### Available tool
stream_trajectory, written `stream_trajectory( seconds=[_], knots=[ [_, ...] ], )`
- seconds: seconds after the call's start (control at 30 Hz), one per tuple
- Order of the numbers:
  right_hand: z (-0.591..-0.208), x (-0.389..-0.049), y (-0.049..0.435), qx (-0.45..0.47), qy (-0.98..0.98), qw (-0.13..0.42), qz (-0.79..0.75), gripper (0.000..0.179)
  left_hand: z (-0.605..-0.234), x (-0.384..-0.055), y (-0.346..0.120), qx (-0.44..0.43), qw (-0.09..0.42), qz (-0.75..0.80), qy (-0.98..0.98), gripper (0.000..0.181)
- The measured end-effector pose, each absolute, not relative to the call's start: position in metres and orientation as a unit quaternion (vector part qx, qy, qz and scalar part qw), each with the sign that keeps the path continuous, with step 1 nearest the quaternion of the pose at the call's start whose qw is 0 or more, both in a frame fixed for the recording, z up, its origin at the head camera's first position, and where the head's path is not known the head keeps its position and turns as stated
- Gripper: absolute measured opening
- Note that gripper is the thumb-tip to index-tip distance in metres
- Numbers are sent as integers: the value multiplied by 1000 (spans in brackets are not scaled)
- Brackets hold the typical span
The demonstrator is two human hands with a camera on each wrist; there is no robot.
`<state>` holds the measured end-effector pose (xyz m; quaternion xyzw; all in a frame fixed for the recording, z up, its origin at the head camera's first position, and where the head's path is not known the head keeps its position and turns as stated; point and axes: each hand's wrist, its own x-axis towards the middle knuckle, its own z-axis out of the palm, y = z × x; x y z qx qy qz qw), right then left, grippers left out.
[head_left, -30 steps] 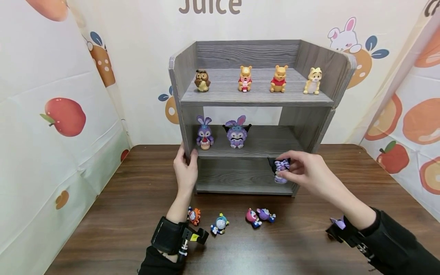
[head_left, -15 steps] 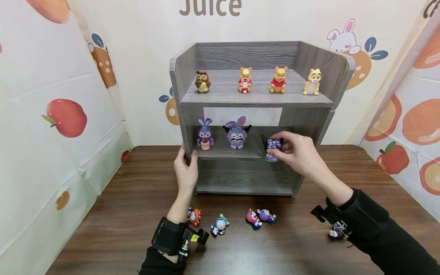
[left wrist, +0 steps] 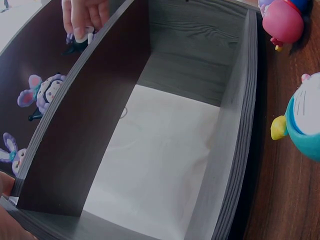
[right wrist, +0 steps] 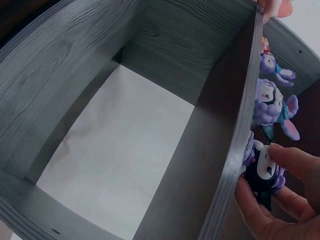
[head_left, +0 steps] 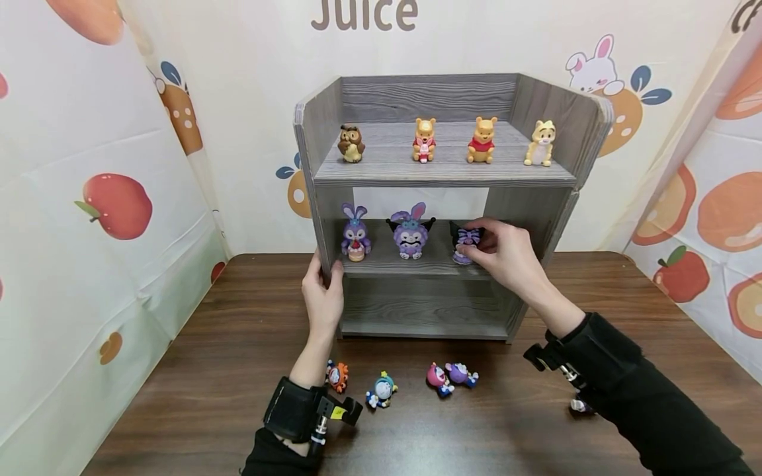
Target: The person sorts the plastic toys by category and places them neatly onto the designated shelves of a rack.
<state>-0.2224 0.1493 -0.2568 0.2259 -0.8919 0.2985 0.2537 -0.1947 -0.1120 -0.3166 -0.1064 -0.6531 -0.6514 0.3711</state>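
My right hand point(head_left: 506, 258) pinches a black-and-purple figurine point(right wrist: 264, 167) between thumb and fingers. It holds the figurine upright at the right part of the middle board of a grey wood-grain display shelf point(head_left: 387, 268); whether its base touches the board I cannot tell. To its left on that board stand a purple figurine with black side points point(head_left: 411, 239) and a purple rabbit figurine holding a basket point(head_left: 355, 235). My left hand point(head_left: 323, 297) grips the shelf's left side panel, thumb on one face and fingers on the other.
On the top board stand an owl figurine point(head_left: 351, 143), two bear figurines, one of them here point(head_left: 481, 140), and a cream figurine point(head_left: 540, 143). Small figurines lie on the wooden table in front: orange point(head_left: 337, 377), teal point(head_left: 381, 390), pink point(head_left: 437, 378), purple point(head_left: 461, 374). Another sits partly hidden beneath my right forearm.
My right hand has raised the black-and-purple figurine from in front of the lower compartment to the middle board, moving slightly left and inward. My left hand keeps its grip on the side panel.
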Motion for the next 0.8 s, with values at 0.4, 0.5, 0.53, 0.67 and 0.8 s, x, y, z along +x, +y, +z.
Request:
stream_trajectory(
  seconds=[0.4,0.5,0.53,0.67,0.8],
  knots=[
    [-259,-229,143,219,-891,252,306,28,-316,-194,-112,-107,373,-649,-655,39],
    [-260,-230,142,219,-891,252,307,28,-316,-194,-112,-109,373,-650,-653,39],
    [-261,-230,142,218,-891,251,308,28,-316,-194,-112,-109,373,-650,-653,39],
    [-263,-229,142,217,-890,255,311,30,-316,-194,-112,-107,373,-652,-651,39],
    [-265,-228,143,220,-885,260,317,31,-316,-194,-112,-105,372,-654,-651,40]
  ],
)
